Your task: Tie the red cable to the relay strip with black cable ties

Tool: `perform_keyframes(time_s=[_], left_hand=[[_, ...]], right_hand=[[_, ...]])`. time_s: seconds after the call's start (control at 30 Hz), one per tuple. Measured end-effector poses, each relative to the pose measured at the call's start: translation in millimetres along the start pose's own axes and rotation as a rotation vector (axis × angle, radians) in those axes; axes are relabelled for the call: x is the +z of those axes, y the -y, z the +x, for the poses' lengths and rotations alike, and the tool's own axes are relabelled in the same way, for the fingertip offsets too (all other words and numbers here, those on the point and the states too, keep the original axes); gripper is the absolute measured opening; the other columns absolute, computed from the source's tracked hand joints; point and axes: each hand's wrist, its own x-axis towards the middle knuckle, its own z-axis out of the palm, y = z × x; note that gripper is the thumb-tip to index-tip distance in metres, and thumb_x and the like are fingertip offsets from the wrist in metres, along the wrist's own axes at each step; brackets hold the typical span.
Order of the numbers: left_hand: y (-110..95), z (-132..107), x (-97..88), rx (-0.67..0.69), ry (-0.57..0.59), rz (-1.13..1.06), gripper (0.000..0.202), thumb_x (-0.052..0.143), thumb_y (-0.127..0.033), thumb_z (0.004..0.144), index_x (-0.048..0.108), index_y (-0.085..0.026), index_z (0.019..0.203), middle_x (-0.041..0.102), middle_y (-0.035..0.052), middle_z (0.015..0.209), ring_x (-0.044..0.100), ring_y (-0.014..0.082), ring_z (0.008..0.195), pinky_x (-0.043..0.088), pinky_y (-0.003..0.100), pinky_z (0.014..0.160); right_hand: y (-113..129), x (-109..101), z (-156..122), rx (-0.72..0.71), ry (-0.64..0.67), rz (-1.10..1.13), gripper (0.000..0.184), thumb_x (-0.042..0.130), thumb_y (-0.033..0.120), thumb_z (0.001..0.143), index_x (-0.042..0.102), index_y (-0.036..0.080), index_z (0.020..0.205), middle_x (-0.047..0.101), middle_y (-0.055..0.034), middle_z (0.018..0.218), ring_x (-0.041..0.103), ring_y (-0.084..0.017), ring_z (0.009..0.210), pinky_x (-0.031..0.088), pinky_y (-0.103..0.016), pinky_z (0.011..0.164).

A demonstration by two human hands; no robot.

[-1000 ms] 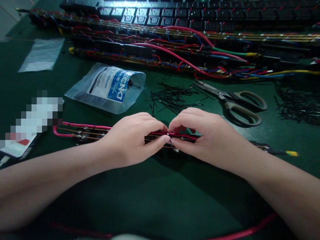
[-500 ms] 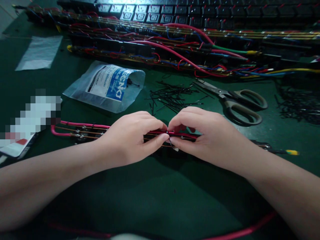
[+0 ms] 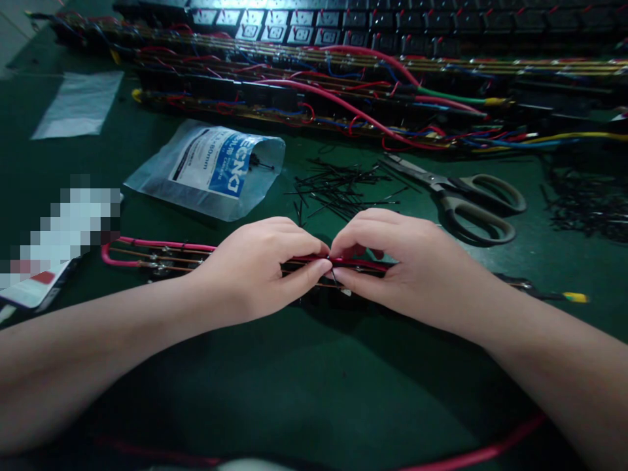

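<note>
A black cable tie [image 3: 334, 277] loops at the red cable [image 3: 366, 263] on a long strip of copper bars and sockets. My left hand [image 3: 272, 265] pinches at the tie with thumb and forefinger. From the other side my right hand [image 3: 387, 261] pinches the same tie, its fingertips almost touching the left ones. The wired strip [image 3: 164, 258] lies on the green table beneath both hands, which hide its middle. At its left end the red cable bends back round; a yellow-tipped lead [image 3: 574, 297] sticks out at the right.
Behind the hands lie a heap of loose cable ties [image 3: 338, 186], an open plastic bag [image 3: 201, 170] and scissors [image 3: 454, 196]. Cut tie ends [image 3: 589, 203] are piled at the right. Several wired strips [image 3: 294, 98] line the back. A blurred-out phone-like object [image 3: 63, 245] lies left.
Almost nothing differs. Both hands keep their pinch at the cable tie, with only a very slight shift of the fingertips.
</note>
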Motion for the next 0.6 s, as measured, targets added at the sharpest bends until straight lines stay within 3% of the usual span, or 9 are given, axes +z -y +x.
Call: perform_keyframes(time_s=[0.6], left_hand=[[0.0,0.7,-1.8,0.042,-0.013,-0.018,0.027,0.051,-0.028,0.096,0.076,-0.021,0.092,0.077,0.0018,0.093,0.068,0.0167,0.086,0.052,0.030,0.076]], right_hand=[[0.0,0.6,0.9,-0.001,-0.002,0.001,0.003,0.066,0.022,0.080,0.066,0.020,0.082,0.068,-0.0025,0.085,0.062,-0.017,0.082,0.045,-0.027,0.069]])
